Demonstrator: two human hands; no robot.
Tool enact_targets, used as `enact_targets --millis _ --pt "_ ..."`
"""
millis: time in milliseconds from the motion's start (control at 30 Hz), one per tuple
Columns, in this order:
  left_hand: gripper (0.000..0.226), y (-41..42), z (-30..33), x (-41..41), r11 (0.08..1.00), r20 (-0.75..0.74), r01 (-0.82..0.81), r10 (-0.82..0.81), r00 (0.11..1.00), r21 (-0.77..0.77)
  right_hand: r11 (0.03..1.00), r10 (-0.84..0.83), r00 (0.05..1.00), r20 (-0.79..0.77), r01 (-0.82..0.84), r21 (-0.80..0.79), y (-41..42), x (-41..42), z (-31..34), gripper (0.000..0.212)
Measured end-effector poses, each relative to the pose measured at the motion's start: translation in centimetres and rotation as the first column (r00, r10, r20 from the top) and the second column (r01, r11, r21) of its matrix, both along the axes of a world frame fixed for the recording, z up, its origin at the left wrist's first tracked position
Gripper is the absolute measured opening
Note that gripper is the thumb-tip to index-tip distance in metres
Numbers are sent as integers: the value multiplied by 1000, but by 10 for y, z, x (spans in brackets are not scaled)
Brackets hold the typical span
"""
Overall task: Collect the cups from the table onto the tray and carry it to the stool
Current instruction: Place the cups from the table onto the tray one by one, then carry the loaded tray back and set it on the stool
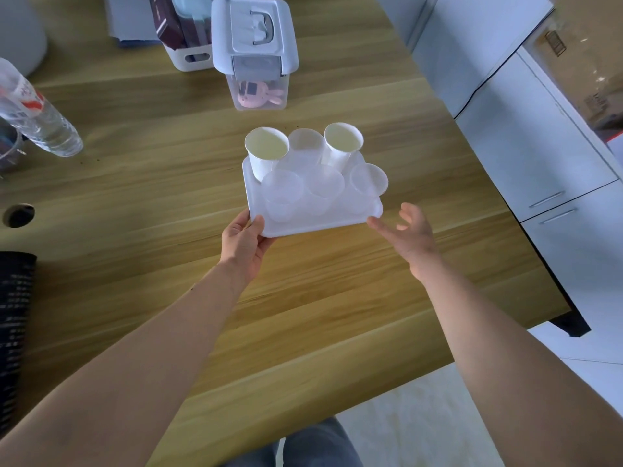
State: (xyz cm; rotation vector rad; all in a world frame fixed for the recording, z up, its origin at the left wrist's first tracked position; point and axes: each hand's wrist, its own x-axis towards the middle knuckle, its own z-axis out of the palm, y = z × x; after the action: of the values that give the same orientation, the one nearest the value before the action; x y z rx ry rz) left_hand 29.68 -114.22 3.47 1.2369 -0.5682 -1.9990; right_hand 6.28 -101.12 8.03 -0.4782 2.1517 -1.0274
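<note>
A white tray (305, 226) sits over the wooden table (141, 197), loaded with cups. Two white paper cups (266, 153) (342, 144) stand at its far side. Several clear plastic cups (283, 195) fill the rest; the one at the right (369, 183) leans outward. My left hand (244, 246) grips the tray's near left corner, thumb on top. My right hand (409, 234) hovers open just off the near right corner, with its fingertips almost at the rim. No stool is in view.
A lidded clear storage box (256, 55) with a pink toy inside stands behind the tray, a white basket (188, 38) next to it. A water bottle (37, 109) lies at the far left. White cabinets (539, 146) line the right side. A cable hole (18, 215) is at left.
</note>
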Motion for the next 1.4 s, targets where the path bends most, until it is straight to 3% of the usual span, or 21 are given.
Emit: enact_targets --millis 200,367,533,1400 --pt "35 0 6 7 999 2 33 -33 999 -18 1000 -19 996 90 19 -3 1 -5 -5 62" --pt "31 5 11 11 996 5 87 -87 996 -37 998 -46 990 130 50 -26 5 1 -3 49" --pt "24 14 15 11 990 -5 138 -138 990 -32 996 -70 985 159 78 -41 13 10 0 9" --pt "34 94 29 -24 873 77 484 -479 874 -57 881 -460 886 61 464 -95 163 35 10 16"
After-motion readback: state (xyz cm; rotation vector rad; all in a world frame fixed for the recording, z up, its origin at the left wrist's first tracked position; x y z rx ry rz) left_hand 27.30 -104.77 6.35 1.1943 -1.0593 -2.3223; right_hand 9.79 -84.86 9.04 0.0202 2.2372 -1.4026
